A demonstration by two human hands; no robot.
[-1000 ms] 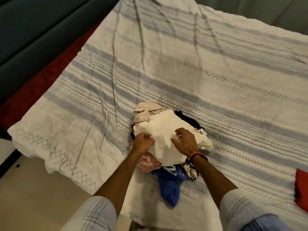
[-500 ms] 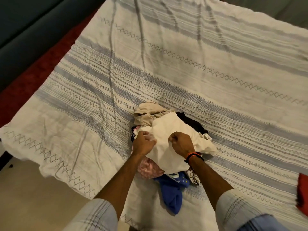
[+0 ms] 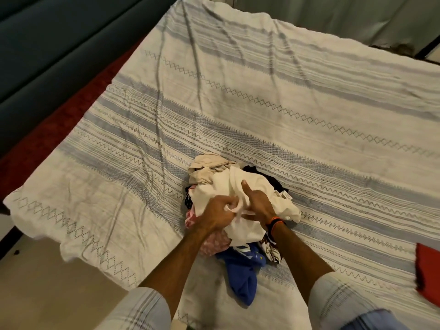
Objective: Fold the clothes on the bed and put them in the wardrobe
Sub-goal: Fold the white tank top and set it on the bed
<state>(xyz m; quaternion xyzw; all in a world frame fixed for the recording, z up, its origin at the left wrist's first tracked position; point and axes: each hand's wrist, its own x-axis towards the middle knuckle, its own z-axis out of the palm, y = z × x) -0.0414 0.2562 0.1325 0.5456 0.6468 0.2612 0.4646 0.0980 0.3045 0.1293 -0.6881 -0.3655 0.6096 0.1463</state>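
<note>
You stood at a bed (image 3: 262, 96) spread with a striped white cover, pale floor at its near-left corner. Your left hand (image 3: 220, 210) and right hand (image 3: 258, 204) both gripped the cream garment (image 3: 240, 186) atop the clothes pile (image 3: 240, 270) near the bed's front edge.

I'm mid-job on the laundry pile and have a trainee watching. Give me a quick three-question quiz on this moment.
1. True or false: both hands are on the cream garment on top of the pile.
2. Which garment sticks out of the pile toward the person? A) blue garment B) beige garment C) black garment
3. What is worn on the right wrist?

Key
1. True: the left hand grips a bunch of it, and the right hand holds it with the thumb raised.
2. A.
3. An orange and black band.
</note>
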